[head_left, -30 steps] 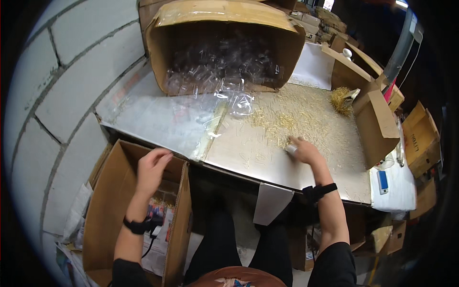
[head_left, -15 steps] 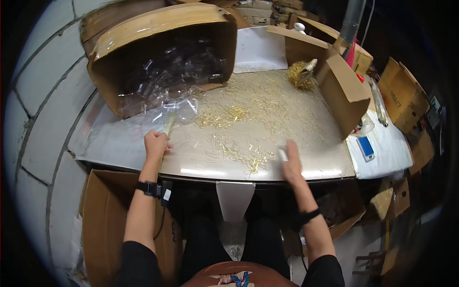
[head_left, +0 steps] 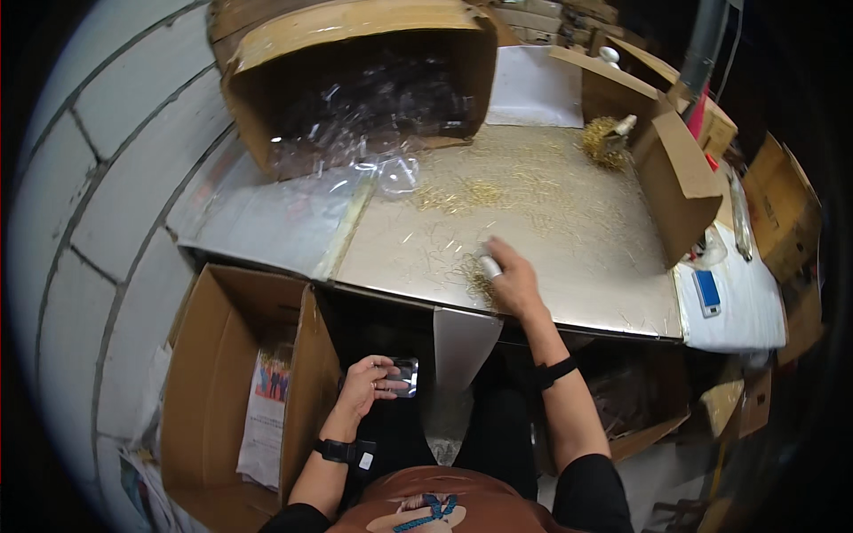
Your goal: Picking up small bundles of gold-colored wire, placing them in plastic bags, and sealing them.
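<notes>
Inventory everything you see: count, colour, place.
Table: 1, silvery, centre
Large box: 1, brown, table's back left
Clear plastic pieces: many, colourless, mostly inside large box
Small gold pieces: many, gold, across the table
Tangled clump: 1, gold, table's back right
Cardboard screen: 1, brown, table's right
Device: 1, blue and white, right
Open box: 1, brown, lower left
Printed paper: some, white, inside open box
Wristbands: 2, black, wrists
Left hand: 1, holding clear case below table
Right hand: 1, at gold pieces

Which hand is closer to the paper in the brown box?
Left. The left hand is to the right of the paper, outside the box, holding a clear case. The right hand is farther right and ahead, by gold bits on the table.
</notes>
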Available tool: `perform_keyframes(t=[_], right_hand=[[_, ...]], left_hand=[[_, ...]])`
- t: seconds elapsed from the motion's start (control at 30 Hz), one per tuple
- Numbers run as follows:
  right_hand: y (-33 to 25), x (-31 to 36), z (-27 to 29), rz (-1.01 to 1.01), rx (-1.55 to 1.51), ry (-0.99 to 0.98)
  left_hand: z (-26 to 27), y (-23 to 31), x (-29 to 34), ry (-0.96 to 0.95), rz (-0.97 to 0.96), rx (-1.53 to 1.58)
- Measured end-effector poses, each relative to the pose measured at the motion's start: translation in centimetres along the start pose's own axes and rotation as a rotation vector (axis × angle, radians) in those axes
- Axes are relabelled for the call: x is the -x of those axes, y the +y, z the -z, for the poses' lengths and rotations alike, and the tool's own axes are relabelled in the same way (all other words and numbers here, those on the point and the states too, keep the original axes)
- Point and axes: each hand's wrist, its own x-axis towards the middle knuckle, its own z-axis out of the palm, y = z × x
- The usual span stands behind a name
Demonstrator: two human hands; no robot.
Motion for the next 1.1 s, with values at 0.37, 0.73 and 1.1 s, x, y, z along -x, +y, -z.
perform_keyframes(t=[0.37,0.73,1.1], right_hand=[[-5.3,4.4,-4.6,0.118,0.465,-0.051],[-6.3,17.3,3.5,-0.308,-0.356,-0.147],[-5.5,20.7,-3.7,0.038,-0.127,-0.503]], left_hand=[[-5.3,-9.2,-4.0,-0.287,0.236,0.106],[-6.0,-9.4,-3.9,-0.308,0.183,0.18],[-4.4,-11.6,-3.8,-0.257,0.188,0.243]])
